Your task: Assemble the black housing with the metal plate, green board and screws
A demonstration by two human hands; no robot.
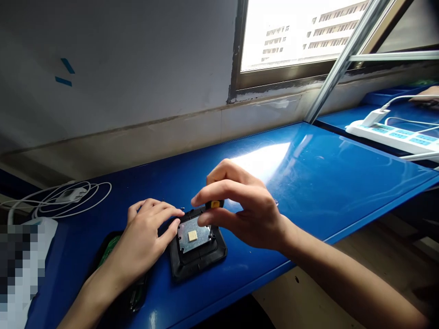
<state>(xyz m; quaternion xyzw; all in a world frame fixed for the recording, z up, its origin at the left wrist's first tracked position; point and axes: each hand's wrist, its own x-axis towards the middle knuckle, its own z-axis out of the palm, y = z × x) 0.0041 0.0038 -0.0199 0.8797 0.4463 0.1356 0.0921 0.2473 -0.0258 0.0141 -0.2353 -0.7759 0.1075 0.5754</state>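
Observation:
A square black plastic housing (199, 266) lies on the blue table, with a silver metal plate (201, 237) inside it. On the plate sits a small pale square pad (192, 236). My right hand (248, 205) is closed around a screwdriver (215, 204) with a black and yellow handle, held upright over the plate's right side. Its tip seems to be near a screw at the plate's right edge, but contact is unclear. My left hand (151, 228) rests at the housing's upper left edge, fingers stretched and apart, thumb and index finger against the rim.
Under my left forearm is another black casing with a green circuit board (109, 250), partly hidden. A coiled white cable (98, 194) lies at the left by the wall. A white power strip (394, 133) is at the right, near another person's hand (427, 94).

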